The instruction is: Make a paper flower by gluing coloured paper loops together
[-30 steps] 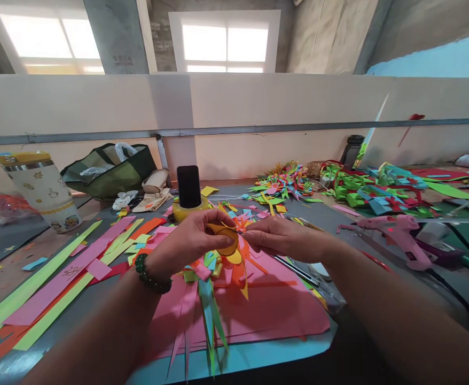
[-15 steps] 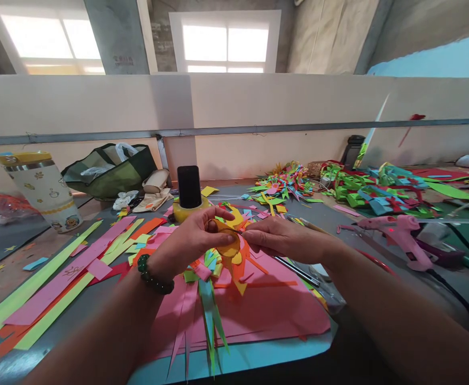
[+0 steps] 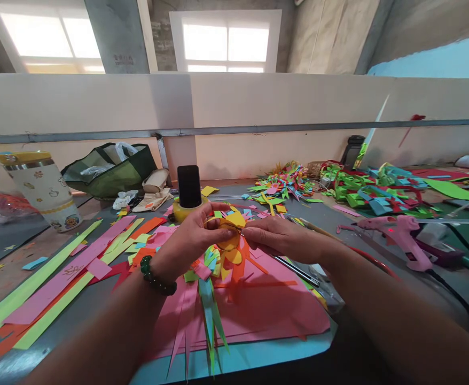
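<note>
My left hand [image 3: 192, 235] is closed in a pinch on a yellow paper cutout [image 3: 229, 244] with petal-like points, held above the pink sheets. My right hand [image 3: 276, 235] meets it from the other side, fingers pressed together at the cutout's edge. A thin dark thing shows at those fingertips, too small to name. Under the hands lie orange paper strips [image 3: 240, 275] and a bundle of pointed blue and green paper strips [image 3: 208, 302]. Pink paper sheets [image 3: 274, 315] rest on a light blue sheet [image 3: 242, 361].
Long paper strips [image 3: 58, 272] and a tumbler [image 3: 40, 190] stand left. A phone [image 3: 189, 186] leans upright in a yellow tape roll [image 3: 181, 213]. Right of my hands lies a pink glue gun [image 3: 398, 232] with its cord. Folded paper pieces [image 3: 286, 182] and a green bag [image 3: 110, 168] sit farther back.
The yellow cutout has turned and tilted between my hands, and its lower point no longer hangs down as far. My left hand has shifted slightly; my right hand stays nearly in place.
</note>
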Demonstrator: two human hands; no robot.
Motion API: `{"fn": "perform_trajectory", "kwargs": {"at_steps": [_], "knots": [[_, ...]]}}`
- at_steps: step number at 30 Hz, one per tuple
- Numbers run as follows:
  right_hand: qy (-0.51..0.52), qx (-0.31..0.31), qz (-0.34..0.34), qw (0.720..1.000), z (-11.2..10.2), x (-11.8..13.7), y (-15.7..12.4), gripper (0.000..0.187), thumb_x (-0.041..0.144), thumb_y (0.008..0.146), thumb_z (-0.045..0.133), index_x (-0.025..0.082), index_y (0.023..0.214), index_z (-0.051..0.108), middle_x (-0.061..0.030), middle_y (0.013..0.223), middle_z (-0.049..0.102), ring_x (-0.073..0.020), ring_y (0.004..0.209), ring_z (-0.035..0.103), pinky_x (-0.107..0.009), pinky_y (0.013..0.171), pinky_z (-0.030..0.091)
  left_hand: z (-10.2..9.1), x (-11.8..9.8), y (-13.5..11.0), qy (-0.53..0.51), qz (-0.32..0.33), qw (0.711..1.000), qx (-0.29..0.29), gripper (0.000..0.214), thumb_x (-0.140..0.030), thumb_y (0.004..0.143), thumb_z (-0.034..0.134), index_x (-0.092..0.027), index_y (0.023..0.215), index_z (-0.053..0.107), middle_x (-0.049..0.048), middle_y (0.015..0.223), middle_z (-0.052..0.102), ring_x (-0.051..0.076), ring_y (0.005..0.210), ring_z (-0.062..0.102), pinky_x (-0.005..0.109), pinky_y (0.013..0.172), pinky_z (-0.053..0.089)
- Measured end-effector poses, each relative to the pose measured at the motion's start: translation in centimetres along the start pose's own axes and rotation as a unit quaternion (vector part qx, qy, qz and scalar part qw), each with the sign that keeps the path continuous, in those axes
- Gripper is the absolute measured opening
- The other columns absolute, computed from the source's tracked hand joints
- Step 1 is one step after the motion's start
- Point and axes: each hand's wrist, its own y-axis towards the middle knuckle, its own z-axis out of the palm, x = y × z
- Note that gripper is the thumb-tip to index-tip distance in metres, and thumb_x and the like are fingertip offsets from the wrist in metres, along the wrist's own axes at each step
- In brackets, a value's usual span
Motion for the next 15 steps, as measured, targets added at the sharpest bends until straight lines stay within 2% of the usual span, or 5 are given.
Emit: {"fn": "perform_trajectory", "kwargs": {"at_steps": [5, 15], "knots": [[0.011, -0.006, -0.008, 1.0, 0.26, -0.25, 0.12, 0.049, 0.052, 0.095, 0.034, 0.017, 0.064, 0.045, 0.0066, 0.049, 0.037, -0.0051, 0.043, 0.031, -0.021, 0.044, 0.026, 0.14, 0.05, -0.01, -0.013, -0.019, 1.0, -0.001, 0.051, -0.017, 0.068, 0.073, -0.015, 0.113, 0.049, -0.0001, 0.078, 0.065, 0.014, 0.075, 0.064, 0.025, 0.071, 0.046], [0.027, -0.001, 0.01, 1.0, 0.38, -0.29, 0.19, 0.051, 0.054, 0.094, 0.033, 0.016, 0.063, 0.048, 0.0058, 0.049, 0.038, -0.0054, 0.043, 0.032, -0.021, 0.044, 0.027, -0.08, 0.0, 0.06, -0.011, -0.018, 1.0, 0.019, 0.051, -0.016, 0.069, 0.072, -0.017, 0.114, 0.049, 0.0021, 0.083, 0.067, 0.015, 0.078, 0.064, 0.027, 0.075, 0.046]]}}
